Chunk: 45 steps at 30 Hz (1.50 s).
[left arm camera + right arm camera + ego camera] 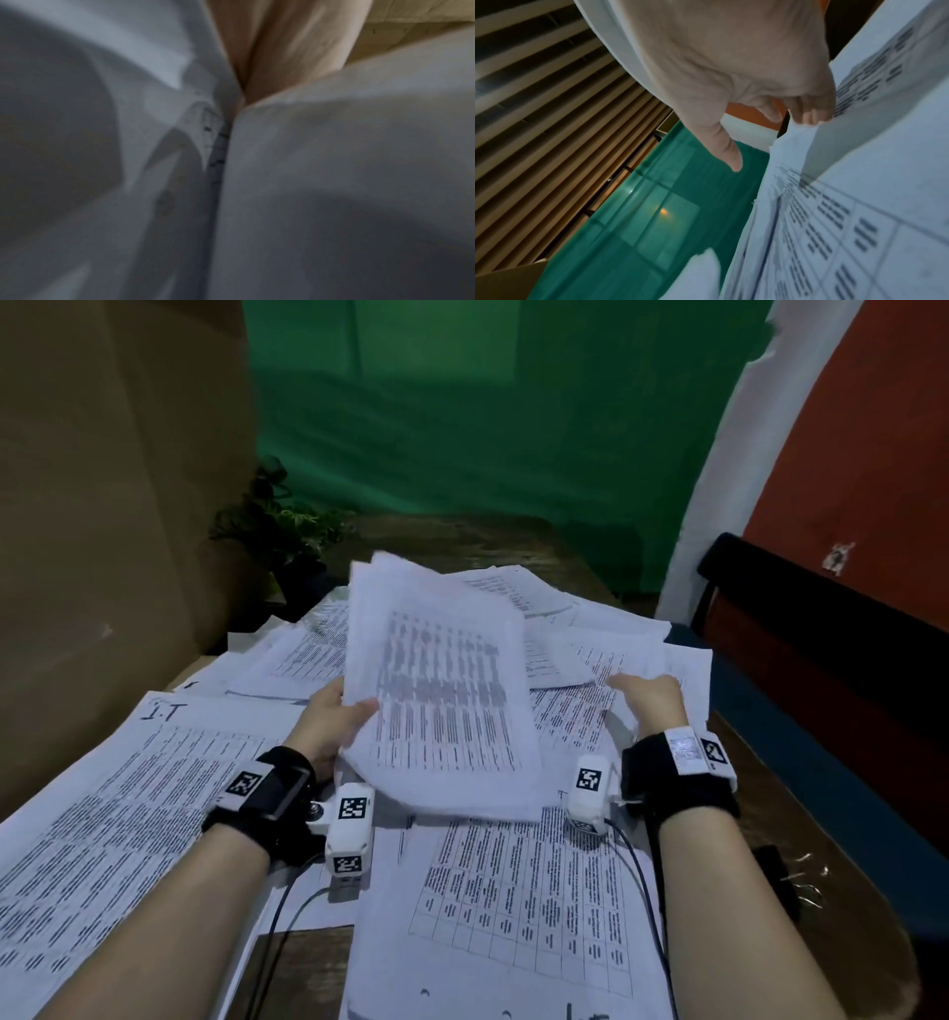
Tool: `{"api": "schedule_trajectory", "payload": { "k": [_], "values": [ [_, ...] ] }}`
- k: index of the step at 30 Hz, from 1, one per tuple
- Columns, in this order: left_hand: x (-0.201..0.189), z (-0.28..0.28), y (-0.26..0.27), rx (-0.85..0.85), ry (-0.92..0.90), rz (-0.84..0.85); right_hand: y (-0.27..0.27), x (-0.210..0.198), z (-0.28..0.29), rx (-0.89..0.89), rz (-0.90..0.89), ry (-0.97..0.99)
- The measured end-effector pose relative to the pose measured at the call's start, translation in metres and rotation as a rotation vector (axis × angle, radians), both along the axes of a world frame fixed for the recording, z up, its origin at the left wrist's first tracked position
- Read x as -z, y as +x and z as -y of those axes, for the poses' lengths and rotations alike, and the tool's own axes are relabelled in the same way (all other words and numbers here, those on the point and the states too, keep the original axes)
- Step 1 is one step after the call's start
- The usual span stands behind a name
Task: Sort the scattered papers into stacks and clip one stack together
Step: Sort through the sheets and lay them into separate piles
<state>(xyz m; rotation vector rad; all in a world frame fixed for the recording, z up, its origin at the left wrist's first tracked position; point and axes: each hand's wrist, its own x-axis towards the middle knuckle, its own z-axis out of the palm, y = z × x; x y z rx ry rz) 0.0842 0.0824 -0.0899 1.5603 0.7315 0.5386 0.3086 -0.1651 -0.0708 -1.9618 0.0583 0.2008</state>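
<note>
White printed sheets with tables lie scattered all over the wooden table (760, 793). My left hand (349, 713) holds a bundle of sheets (441, 680) raised and tilted above the pile, thumb on the front, fingers hidden behind. The left wrist view is blurred: that bundle (347, 162) and a bit of my left hand (282, 50). My right hand (634, 693) lies palm down on loose sheets (575, 711) at the right. In the right wrist view its fingertips (808, 115) touch the edge of a sheet (875, 142), with the thumb held apart.
A large sheet marked "I.T" (128, 814) covers the left of the table, another table sheet (513, 906) the near middle. A small dark object with shiny wire bits (785, 880) sits by the right edge. Cardboard (102, 505) stands left, a plant (277, 521) behind, a dark bench (821, 634) right.
</note>
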Motion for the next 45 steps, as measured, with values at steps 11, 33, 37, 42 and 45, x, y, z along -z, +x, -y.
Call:
{"api": "schedule_trajectory", "payload": {
  "k": [11, 33, 37, 42, 45],
  "values": [
    [0.004, -0.010, 0.000, -0.140, -0.193, 0.179, 0.001, -0.007, 0.011, -0.119, 0.218, -0.037],
    [-0.001, 0.002, 0.000, 0.046, -0.078, -0.177, -0.055, -0.024, -0.037, -0.740, -0.491, 0.652],
    [-0.001, 0.002, -0.001, 0.042, -0.041, -0.190, -0.047, -0.020, -0.037, -0.739, -0.349, 0.452],
    [0.000, -0.001, -0.001, 0.038, -0.213, -0.068, -0.040, -0.003, -0.042, -0.711, -0.230, 0.099],
    [-0.005, 0.000, 0.000, 0.101, -0.118, -0.184, -0.052, -0.005, -0.045, -0.771, -0.171, -0.023]
  ]
}}
